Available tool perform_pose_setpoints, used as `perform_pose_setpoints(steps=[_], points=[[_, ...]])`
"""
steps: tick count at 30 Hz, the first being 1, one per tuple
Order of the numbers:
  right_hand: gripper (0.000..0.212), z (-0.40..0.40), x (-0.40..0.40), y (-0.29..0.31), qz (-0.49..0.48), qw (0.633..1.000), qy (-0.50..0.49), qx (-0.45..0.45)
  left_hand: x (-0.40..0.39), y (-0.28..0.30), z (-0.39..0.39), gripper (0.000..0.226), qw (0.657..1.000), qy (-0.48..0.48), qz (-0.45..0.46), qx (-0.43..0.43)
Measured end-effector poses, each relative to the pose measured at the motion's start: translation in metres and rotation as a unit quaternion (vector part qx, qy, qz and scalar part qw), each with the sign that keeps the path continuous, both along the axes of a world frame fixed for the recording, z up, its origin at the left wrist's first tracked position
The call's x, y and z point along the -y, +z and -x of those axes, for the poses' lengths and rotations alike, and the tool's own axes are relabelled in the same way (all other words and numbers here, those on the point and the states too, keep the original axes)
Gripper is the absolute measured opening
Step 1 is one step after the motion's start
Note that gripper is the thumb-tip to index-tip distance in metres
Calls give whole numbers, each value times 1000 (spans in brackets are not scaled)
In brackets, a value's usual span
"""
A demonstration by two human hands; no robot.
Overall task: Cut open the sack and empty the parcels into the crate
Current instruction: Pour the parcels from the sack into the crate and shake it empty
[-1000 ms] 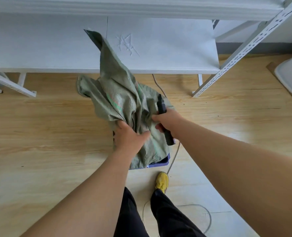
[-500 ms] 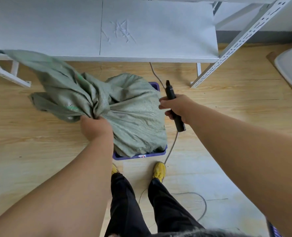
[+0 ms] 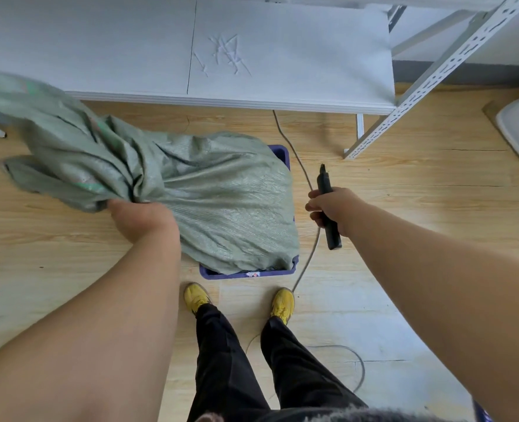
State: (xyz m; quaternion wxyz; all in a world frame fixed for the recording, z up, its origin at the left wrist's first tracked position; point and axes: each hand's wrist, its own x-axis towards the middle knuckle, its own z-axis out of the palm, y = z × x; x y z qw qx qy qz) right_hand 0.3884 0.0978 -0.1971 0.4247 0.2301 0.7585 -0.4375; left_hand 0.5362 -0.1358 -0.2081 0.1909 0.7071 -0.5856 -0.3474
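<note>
Left hand (image 3: 144,219): grips bunched green sack (image 3: 215,196).
Right hand (image 3: 332,207): holds black cutter (image 3: 328,208), tip pointing away, long axis near-far.
Sack: draped over purple crate (image 3: 246,273), hiding its inside; tail trails left.
Surroundings: grey cable (image 3: 308,257) beside crate; white shelf (image 3: 191,50) beyond.

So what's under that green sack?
A blue crate sits under the green sack; only its far corner and near rim show. The sack, held by the left hand, covers the inside, so any parcels there can't be seen.
</note>
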Motion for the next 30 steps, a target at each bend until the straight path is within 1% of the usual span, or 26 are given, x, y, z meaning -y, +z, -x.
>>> perform_pose_setpoints(steps=[2,4,7,9,11,13,15,16,17,19,20,21,23,24,25,26,27,28,30], points=[[21,-4,1,-3,0,1000,15,-2,-4,3,-3,41,998,-39,40,-4],[25,-6,6,-2,10,999,34,-21,-9,9,-2,43,998,-29,56,-23],[32,-4,21,4,42,993,69,-81,-8,16,-5,43,999,15,21,-39],[41,-4,35,9,46,982,132,-126,-2,13,-11,41,999,5,-37,-7],[52,-6,52,15,22,958,222,-182,5,5,-17,38,992,-10,-123,4],[56,-13,71,21,1,922,306,-236,5,4,-21,33,975,-42,-219,-21],[58,-20,88,26,0,892,368,-262,1,7,-20,34,953,-76,-290,-48],[59,-24,96,27,3,883,391,-258,0,10,-18,37,943,-81,-316,-61],[56,-27,101,28,5,879,406,-249,0,14,-16,38,935,-80,-337,-73],[32,-33,107,23,9,888,400,-225,1,20,-13,42,930,-70,-349,-95],[22,-33,108,19,6,904,370,-214,3,24,-10,46,931,-58,-342,-114],[17,-34,108,15,2,926,319,-202,4,29,-6,49,936,-42,-320,-139],[20,-35,109,10,12,970,183,-162,6,35,0,60,955,7,-246,-165],[22,-36,110,11,25,982,129,-135,4,38,2,69,964,18,-208,-166],[21,-37,112,15,34,989,99,-107,0,44,5,76,970,-3,-180,-164],[17,-40,114,19,34,992,94,-76,-5,49,7,81,971,-50,-176,-153],[11,-43,115,24,35,993,103,-39,-11,53,11,87,967,-108,-191,-133],[13,-47,116,28,42,993,114,3,-14,55,14,96,956,-153,-225,-108],[28,-53,111,31,98,983,117,103,-14,59,18,112,936,-186,-289,-79]])
